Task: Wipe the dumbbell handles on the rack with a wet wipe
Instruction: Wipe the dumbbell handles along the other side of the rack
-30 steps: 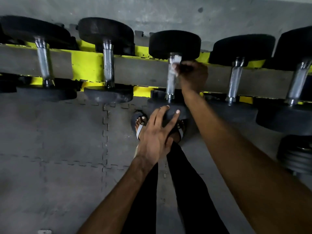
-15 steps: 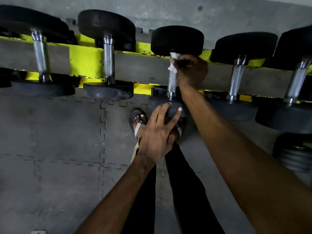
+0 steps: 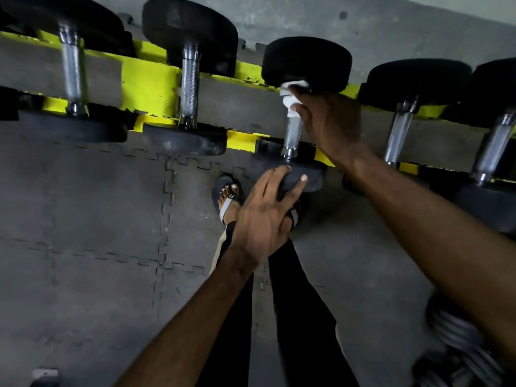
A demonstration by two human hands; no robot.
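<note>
On knurled handle (image 3: pixel 293 135), right hand (image 3: pixel 332 127) pinches crumpled wipe (image 3: pixel 289 101); left hand (image 3: pixel 265 216) rests flat on rubber disc (image 3: pixel 312 177).

Sandal (image 3: pixel 225 207) on grey puzzle mat (image 3: pixel 83 219)

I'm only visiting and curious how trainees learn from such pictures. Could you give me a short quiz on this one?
1. True or false: the right hand holds the white wipe at the far end of a dumbbell handle.
2. The left hand rests on: A) a bottle B) that dumbbell's near weight head C) a bench
3. Fill in: the person's footwear is ____.
Key: 1 true; 2 B; 3 sandals.
</note>
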